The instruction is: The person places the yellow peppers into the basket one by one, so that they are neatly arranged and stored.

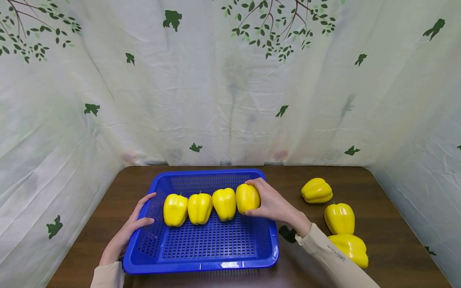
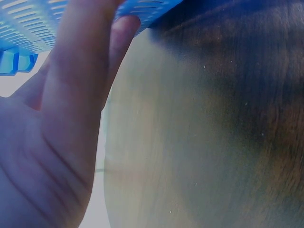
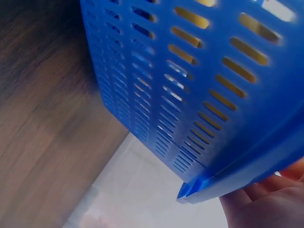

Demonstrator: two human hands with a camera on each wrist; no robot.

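Note:
A blue plastic basket (image 1: 209, 266) with slotted walls stands on the table. My left hand (image 1: 130, 227) holds its left rim, thumb and forefinger lying over the edge; the left wrist view shows that hand (image 2: 71, 109) against the basket's outer side (image 2: 28, 23). At the basket's right end my right hand (image 1: 270, 202) grips a yellow bell pepper (image 1: 247, 199) between thumb and fingers. Left of it, three more yellow bell peppers (image 1: 224, 204) sit in a row inside. The right wrist view has the slotted wall (image 3: 156, 99) in front, yellow showing through, and part of the right hand (image 3: 270, 204).
Three yellow bell peppers (image 1: 339, 219) lie on the brown wooden table (image 1: 288, 176) to the right, the nearest one partly behind the right sleeve (image 1: 335, 256). A pale curtain (image 1: 230, 100) with a leaf pattern hangs behind and at both sides.

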